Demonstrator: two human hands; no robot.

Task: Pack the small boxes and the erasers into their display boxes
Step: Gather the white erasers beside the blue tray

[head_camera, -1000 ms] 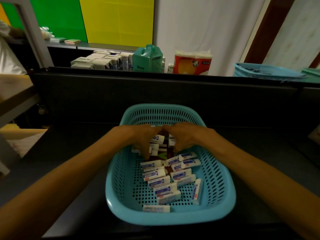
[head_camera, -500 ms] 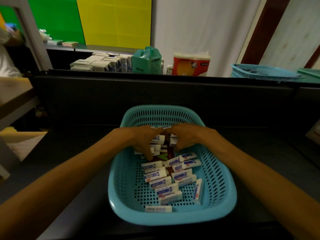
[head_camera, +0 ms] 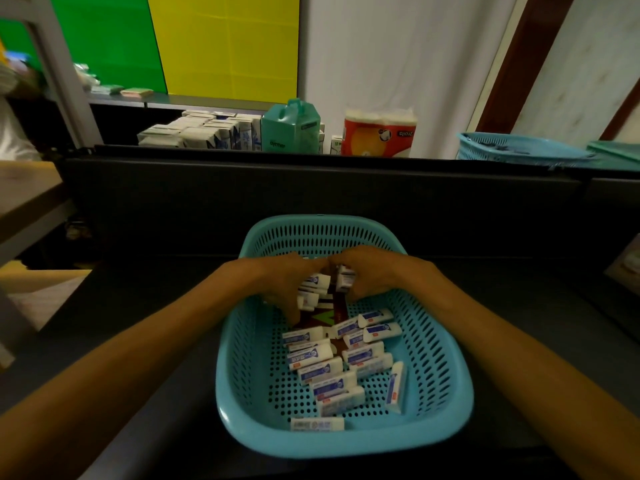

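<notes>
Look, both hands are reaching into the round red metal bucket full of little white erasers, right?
Not quite. In the head view it is a light blue plastic basket with holes, not a red metal bucket. The rest holds: the left hand and the right hand both reach in among the small white erasers with blue labels.

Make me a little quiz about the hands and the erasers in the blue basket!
1. True or false: both hands are inside the blue basket.
2. Which eraser lies nearest the person: A) the one by the near rim, B) the one standing on edge at the right?
3. What are the left hand and the right hand gathering at the basket's far end?

Key:
1. True
2. A
3. Erasers
</notes>
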